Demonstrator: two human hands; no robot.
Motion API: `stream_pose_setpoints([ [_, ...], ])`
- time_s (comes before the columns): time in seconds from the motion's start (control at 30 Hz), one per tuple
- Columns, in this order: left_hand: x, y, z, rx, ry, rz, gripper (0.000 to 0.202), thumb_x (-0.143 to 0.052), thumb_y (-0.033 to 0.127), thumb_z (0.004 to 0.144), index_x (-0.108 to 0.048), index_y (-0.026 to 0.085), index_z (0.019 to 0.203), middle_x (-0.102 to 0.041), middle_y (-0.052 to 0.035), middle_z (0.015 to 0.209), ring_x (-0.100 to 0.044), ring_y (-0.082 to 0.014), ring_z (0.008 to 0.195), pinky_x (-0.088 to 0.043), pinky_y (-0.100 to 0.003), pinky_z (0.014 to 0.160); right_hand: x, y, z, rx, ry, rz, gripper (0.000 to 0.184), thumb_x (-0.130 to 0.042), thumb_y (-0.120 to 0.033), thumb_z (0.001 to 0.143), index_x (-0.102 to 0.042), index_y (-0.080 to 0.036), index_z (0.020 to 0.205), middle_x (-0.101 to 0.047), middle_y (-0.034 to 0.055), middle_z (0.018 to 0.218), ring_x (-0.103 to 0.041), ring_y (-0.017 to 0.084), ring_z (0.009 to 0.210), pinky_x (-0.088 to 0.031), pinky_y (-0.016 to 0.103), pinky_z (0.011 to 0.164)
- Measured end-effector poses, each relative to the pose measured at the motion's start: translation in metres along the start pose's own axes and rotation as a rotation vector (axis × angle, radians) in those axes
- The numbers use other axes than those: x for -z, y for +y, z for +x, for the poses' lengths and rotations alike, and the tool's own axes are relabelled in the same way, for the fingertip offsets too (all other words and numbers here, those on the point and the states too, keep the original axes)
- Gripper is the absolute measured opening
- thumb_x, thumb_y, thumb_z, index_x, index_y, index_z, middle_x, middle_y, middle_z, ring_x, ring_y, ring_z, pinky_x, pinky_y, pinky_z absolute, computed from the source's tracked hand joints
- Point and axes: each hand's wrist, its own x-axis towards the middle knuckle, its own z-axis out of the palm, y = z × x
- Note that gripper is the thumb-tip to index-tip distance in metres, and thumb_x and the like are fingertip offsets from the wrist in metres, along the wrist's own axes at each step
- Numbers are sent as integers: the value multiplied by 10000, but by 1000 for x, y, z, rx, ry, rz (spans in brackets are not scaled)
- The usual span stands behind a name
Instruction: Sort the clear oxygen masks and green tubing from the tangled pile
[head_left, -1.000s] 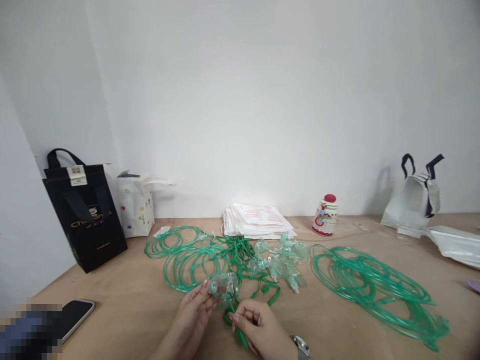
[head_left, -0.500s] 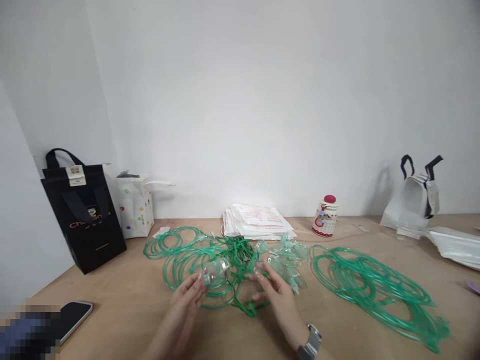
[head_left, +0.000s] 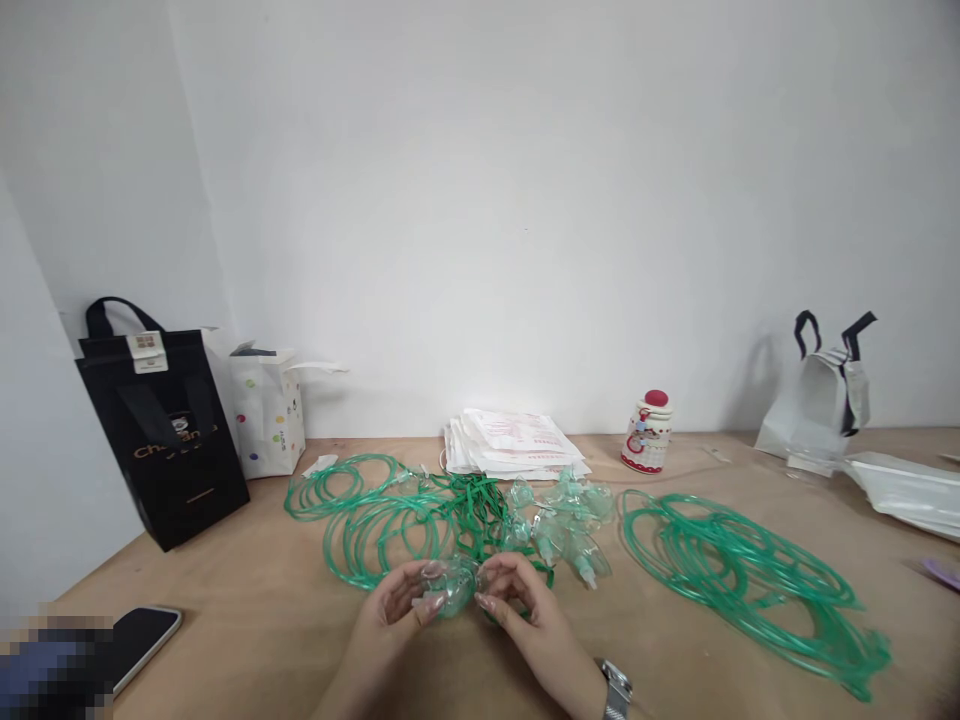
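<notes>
The right hand (head_left: 529, 618) has come back from the pile of masks (head_left: 564, 518) and met the left hand (head_left: 390, 612) — both sets of fingers now close on the same clear mask (head_left: 452, 588) from either side. It is held just above the counter (head_left: 247, 610), in front of the green tubing (head_left: 375, 525) — one piece, gripped two-handed.

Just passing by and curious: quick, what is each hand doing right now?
Left hand: closed on the clear plastic piece.
Right hand: closed on the same piece, from its other side.
</notes>
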Motion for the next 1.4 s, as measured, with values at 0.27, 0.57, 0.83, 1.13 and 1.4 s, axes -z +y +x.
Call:
stream_pose_setpoints([
  [0.27, 5, -5, 2, -43, -62, 95, 343, -809, 370, 531, -718, 202, 817, -739, -72, 879, -649, -265, 875, -493, -354, 796, 1, -3, 0, -38, -35, 54, 165, -636, -256, 757, -538, -193, 875, -522, -22, 704, -538, 147, 660, -434, 303, 689],
  [0.57, 5, -3, -1, -42, -198, 145, 335, -752, 399, 625, -700, 205, 893, -721, -72, 949, -624, -255, 925, -465, -340, 818, 3, -3, 5, -93, -116, 200, 241, -742, -400, 638, -654, -175, 645, -567, 5, 721, -520, 159, 740, -392, 282, 710],
  [0.83, 0, -5, -3, 13, -257, 86, 345, -737, 408, 648, -683, 193, 911, -715, -65, 902, -616, -223, 893, -444, -315, 812, 1, -1, 5, -218, -166, 557, 218, -777, -329, 623, -672, -182, 747, -630, -24, 655, -540, 100, 633, -375, 218, 640],
  [1.13, -5, 1, -5, 29, -270, 73, 319, -770, 379, 615, -687, 197, 864, -709, -41, 849, -607, -184, 834, -432, -278, 774, -2, -6, 1, -193, -82, 609, 194, -754, -318, 663, -641, -164, 697, -580, -38, 650, -478, 79, 636, -336, 193, 626],
  [1.4, -2, -11, -5, 29, -296, 65, 289, -737, 348, 669, -676, 193, 905, -702, -49, 892, -601, -195, 883, -420, -293, 819, 0, -8, 1, -198, -56, 482, 307, -772, -376, 617, -557, -157, 630, -534, -50, 582, -425, 75, 561, -301, 198, 550],
])
